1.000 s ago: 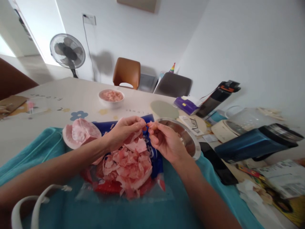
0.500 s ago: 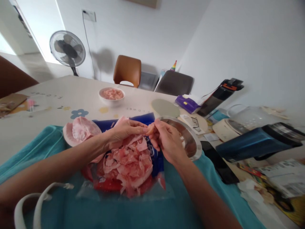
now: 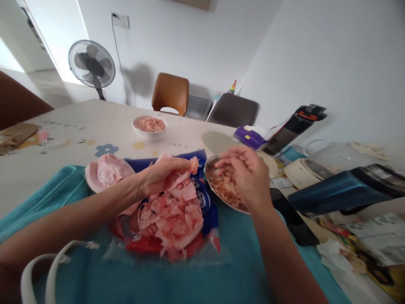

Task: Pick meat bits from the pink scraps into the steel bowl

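Observation:
My left hand (image 3: pixel 158 172) is closed on a pink pomelo piece (image 3: pixel 193 164), held just above a pile of pink pomelo skins (image 3: pixel 171 219). The pile lies on a blue plastic bag (image 3: pixel 209 207) spread over a teal cloth (image 3: pixel 234 261). My right hand (image 3: pixel 249 173) hovers over a metal bowl (image 3: pixel 206 171) that holds shredded pomelo flesh (image 3: pixel 226 188). Its fingers point down into the bowl, loosely apart, and I see nothing in them. A hollowed pomelo rind (image 3: pixel 107 171) rests left of my left wrist.
A white bowl of pomelo flesh (image 3: pixel 149 126) stands farther back on the table, with a round lid (image 3: pixel 215 141) near it. A dark phone (image 3: pixel 294 221), blue bottle (image 3: pixel 341 190), papers and appliances crowd the right side. Chairs (image 3: pixel 171 93) and a fan (image 3: pixel 91 67) stand behind.
My right hand left my left hand and moved right, over the metal bowl. My left hand stayed put, still gripping the pomelo piece.

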Motion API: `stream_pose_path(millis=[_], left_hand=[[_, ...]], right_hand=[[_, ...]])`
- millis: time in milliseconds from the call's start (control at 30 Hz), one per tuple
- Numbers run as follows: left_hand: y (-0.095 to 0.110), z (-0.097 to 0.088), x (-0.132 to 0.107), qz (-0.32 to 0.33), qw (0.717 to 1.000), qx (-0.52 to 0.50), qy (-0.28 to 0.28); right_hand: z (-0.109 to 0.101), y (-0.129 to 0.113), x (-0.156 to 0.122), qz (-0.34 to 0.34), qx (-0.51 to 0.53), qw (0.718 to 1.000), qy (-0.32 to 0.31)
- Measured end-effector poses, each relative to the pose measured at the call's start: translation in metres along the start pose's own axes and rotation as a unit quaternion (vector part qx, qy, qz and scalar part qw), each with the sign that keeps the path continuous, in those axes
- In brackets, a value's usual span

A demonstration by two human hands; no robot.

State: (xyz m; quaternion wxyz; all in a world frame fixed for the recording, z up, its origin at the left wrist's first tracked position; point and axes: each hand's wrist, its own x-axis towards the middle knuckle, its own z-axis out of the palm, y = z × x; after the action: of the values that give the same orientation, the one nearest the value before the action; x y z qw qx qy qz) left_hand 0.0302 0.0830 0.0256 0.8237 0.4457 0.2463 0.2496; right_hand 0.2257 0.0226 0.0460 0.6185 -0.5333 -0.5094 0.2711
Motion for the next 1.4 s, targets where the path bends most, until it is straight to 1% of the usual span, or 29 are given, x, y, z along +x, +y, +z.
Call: stream_pose_path(millis=[67, 133, 200, 267, 300, 367, 433, 500, 533, 567, 600, 667, 733, 800, 867, 967, 1000, 1067, 1133, 1200, 1233, 1300, 1400], left_hand=[[0.000, 0.000, 0.001, -0.012, 1.000, -0.003, 0.006], [0.001, 0.000, 0.001, -0.024, 1.000, -0.005, 0.014], [0.002, 0.001, 0.000, -0.031, 0.999, -0.010, 0.018], [0.002, 0.002, 0.000, -0.031, 0.999, -0.018, 0.019], [0.003, 0.002, -0.001, -0.029, 0.999, -0.022, 0.017], [0.003, 0.002, -0.001, -0.028, 0.999, -0.027, 0.011], [0.002, 0.001, -0.001, -0.025, 0.999, -0.029, 0.006], [0.001, 0.001, -0.001, -0.021, 0.999, -0.024, 0.000], [0.001, 0.001, -0.001, -0.019, 1.000, -0.021, -0.005], [0.000, 0.001, -0.001, -0.017, 1.000, -0.018, -0.011], [0.000, 0.001, -0.001, -0.015, 1.000, -0.015, -0.017], [-0.001, 0.001, -0.001, -0.011, 0.999, -0.017, -0.025], [-0.001, 0.001, -0.002, -0.006, 0.999, -0.024, -0.024], [0.000, 0.002, -0.002, -0.008, 0.999, -0.029, -0.022], [0.000, 0.004, -0.003, -0.010, 0.999, -0.030, -0.015], [-0.002, 0.007, -0.004, 0.012, 1.000, -0.015, 0.023], [-0.002, 0.009, -0.005, 0.030, 0.999, 0.004, 0.042], [-0.003, 0.011, -0.006, 0.075, 0.991, 0.081, 0.081], [-0.005, 0.012, -0.008, 0.114, 0.971, 0.177, 0.110], [-0.007, 0.011, -0.008, 0.140, 0.952, 0.245, 0.120], [-0.008, 0.010, -0.008, 0.150, 0.946, 0.260, 0.120], [-0.010, 0.010, -0.008, 0.166, 0.943, 0.265, 0.115], [-0.013, 0.013, -0.008, 0.164, 0.950, 0.237, 0.119]], right_hand=[[-0.017, 0.004, 0.010, -0.062, -0.124, 0.989, 0.042], [-0.032, 0.008, 0.020, -0.083, -0.257, 0.962, 0.039], [-0.043, 0.010, 0.027, -0.092, -0.362, 0.927, 0.022], [-0.049, 0.012, 0.032, -0.091, -0.426, 0.900, 0.022], [-0.050, 0.012, 0.033, -0.087, -0.444, 0.891, 0.026], [-0.050, 0.012, 0.033, -0.087, -0.459, 0.883, 0.035], [-0.047, 0.011, 0.031, -0.117, -0.442, 0.889, 0.039], [-0.038, 0.008, 0.025, -0.151, -0.397, 0.904, 0.046], [-0.032, 0.006, 0.020, -0.155, -0.370, 0.915, 0.046], [-0.026, 0.003, 0.015, -0.147, -0.345, 0.926, 0.045], [-0.018, 0.000, 0.010, -0.127, -0.324, 0.937, 0.028], [-0.004, -0.004, -0.002, -0.087, -0.280, 0.956, -0.026], [0.008, -0.006, -0.011, -0.072, -0.241, 0.966, -0.060], [0.015, -0.006, -0.017, -0.078, -0.220, 0.969, -0.077], [0.018, -0.005, -0.020, -0.082, -0.213, 0.970, -0.081], [0.020, -0.004, -0.021, -0.058, -0.196, 0.975, -0.085], [0.020, -0.003, -0.021, -0.046, -0.184, 0.977, -0.095], [0.020, -0.003, -0.021, -0.015, -0.152, 0.980, -0.125], [0.019, -0.002, -0.020, 0.017, -0.110, 0.982, -0.152], [0.019, -0.002, -0.020, 0.043, -0.072, 0.983, -0.166], [0.020, -0.002, -0.020, 0.049, -0.060, 0.982, -0.170], [0.022, -0.004, -0.022, 0.043, -0.067, 0.982, -0.170], [0.027, -0.006, -0.026, -0.009, -0.125, 0.982, -0.143]])
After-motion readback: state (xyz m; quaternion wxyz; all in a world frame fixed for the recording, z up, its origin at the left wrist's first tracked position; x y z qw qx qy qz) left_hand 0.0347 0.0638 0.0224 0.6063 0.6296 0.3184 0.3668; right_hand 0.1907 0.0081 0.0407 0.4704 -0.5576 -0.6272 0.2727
